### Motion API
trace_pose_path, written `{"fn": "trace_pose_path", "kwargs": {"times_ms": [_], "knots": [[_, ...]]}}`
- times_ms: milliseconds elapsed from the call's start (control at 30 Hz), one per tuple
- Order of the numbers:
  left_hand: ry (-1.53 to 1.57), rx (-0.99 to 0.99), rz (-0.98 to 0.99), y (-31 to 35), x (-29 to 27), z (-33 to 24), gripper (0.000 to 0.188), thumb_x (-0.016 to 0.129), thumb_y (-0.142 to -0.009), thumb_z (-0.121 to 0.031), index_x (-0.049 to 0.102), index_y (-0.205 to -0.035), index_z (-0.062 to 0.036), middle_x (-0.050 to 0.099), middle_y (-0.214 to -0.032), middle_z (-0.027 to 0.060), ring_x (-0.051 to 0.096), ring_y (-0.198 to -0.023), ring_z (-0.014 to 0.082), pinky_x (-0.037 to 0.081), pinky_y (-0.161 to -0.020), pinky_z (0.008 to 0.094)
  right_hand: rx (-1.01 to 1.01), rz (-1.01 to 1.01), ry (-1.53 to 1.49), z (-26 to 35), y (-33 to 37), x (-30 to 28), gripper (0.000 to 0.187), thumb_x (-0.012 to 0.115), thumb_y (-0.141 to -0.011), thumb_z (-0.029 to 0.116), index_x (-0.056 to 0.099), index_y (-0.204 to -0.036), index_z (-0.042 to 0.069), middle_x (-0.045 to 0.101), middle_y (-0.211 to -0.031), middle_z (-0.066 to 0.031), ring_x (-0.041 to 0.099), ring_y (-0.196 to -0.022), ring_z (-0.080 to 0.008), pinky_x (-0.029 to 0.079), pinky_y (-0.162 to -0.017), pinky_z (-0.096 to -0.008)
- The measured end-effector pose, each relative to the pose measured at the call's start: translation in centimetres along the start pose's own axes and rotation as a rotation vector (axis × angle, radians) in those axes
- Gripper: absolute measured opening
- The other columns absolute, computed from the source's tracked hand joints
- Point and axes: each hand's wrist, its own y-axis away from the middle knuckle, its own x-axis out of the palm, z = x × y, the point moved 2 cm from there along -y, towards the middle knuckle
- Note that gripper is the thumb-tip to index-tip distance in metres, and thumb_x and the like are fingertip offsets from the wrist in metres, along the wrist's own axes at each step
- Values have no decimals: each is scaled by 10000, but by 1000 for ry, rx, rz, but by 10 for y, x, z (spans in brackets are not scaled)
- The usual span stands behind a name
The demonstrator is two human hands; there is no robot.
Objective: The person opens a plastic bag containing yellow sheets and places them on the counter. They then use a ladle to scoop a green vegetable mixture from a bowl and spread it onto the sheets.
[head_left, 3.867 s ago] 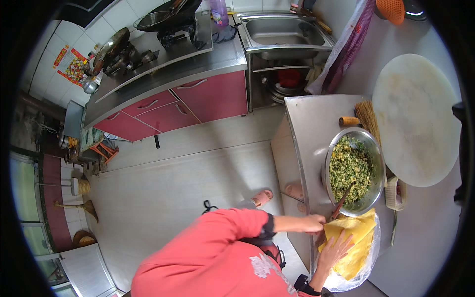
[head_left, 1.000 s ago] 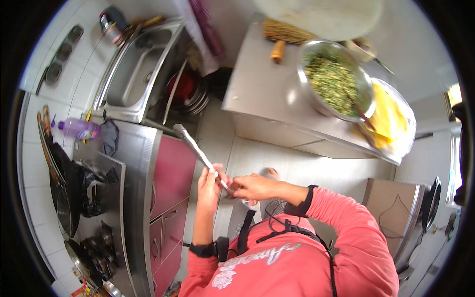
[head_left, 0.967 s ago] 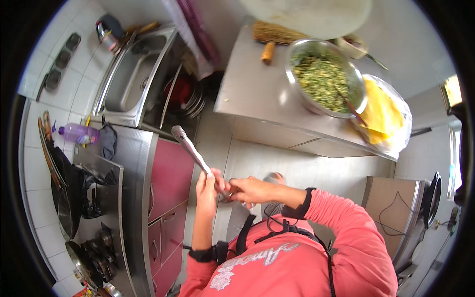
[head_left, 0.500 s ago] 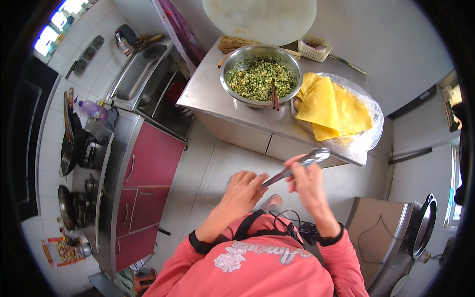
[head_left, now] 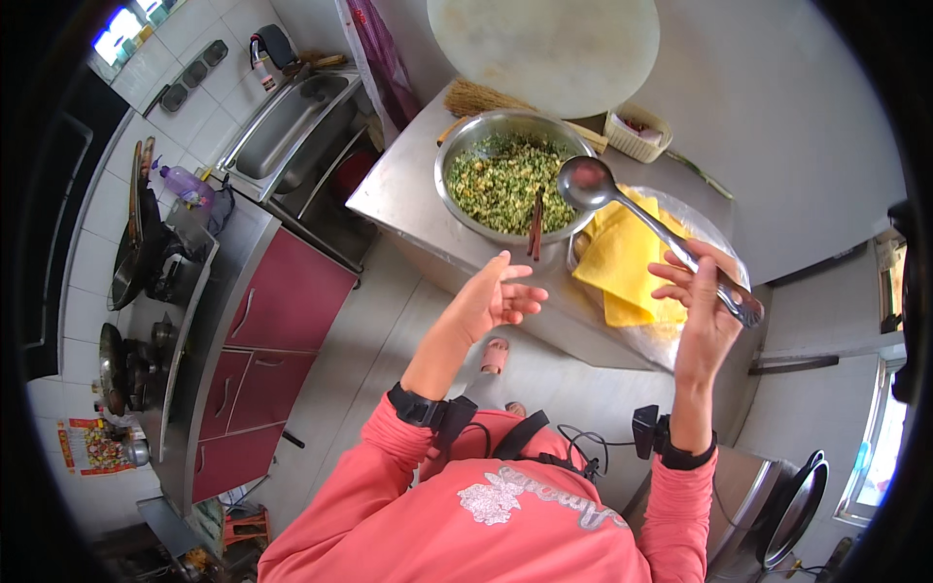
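My right hand [head_left: 707, 301] grips a metal ladle [head_left: 653, 222] by its handle, fingers partly spread around it. The ladle's bowl reaches over the right rim of a steel bowl [head_left: 442, 199]. Inside that bowl lies a chopped green and yellow filling [head_left: 501, 185], with brown chopsticks [head_left: 536, 228] leaning over the near rim. My left hand [head_left: 494, 299] is empty in front of the counter, fingers apart, just below the chopsticks. Yellow folded sheets [head_left: 622, 262] rest on a clear plastic bag [head_left: 734, 255] right of the bowl, partly behind the ladle and my right hand.
The steel bowl stands on a metal-topped counter [head_left: 398, 194]. Behind it are a straw brush [head_left: 483, 98], a large round board [head_left: 544, 49] and a small basket [head_left: 637, 134]. At left stand a sink [head_left: 292, 136] and red cabinets [head_left: 292, 296]; a black pan [head_left: 797, 510] is at lower right.
My hands have separated. The right one has carried the ladle up and rightward, its bowl now at the steel bowl's rim. My left hand has let go and risen toward the counter.
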Motion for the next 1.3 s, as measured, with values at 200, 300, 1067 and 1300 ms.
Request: {"fn": "trace_pose_path", "kwargs": {"times_ms": [200, 300, 1067, 1300], "knots": [[273, -192, 130, -53, -4, -19, 445, 398, -1000, -414, 578, -1084, -15, 674, -902, 133, 607, -663, 158, 379, -420, 212, -291, 233, 566, -61, -62, 60, 180, 592, -927, 57, 671, -1087, 36, 671, -1018, -116, 663, -909, -211, 524, -774, -302], [176, -132, -19, -45, -8, -29, 336, 425, -1001, -349, 564, -896, -62, 641, -736, 95, 556, -529, 135, 315, -353, 201, -381, 326, 589, -92, -80, 73, 234, 623, -871, 10, 660, -1098, 56, 651, -999, -143, 636, -920, -295, 511, -802, -336], [-418, 184, -564, 8, -42, -69, 314, 405, -1003, -250, 555, -1011, 25, 616, -624, 85, 512, -441, 93, 359, -373, 234, 286, 3, 174, -115, -104, 44, 232, 481, -978, 111, 603, -1043, -75, 665, -790, -137, 667, -666, -149, 536, -577, -244], [-421, 277, -709, 9, -43, -59, 290, 398, -1009, -239, 562, -1011, -1, 639, -648, 79, 549, -474, 98, 376, -388, 240, 54, 80, 225, -112, -98, 53, 229, 471, -982, 103, 605, -1047, -71, 664, -803, -136, 672, -681, -154, 546, -598, -255]]}}
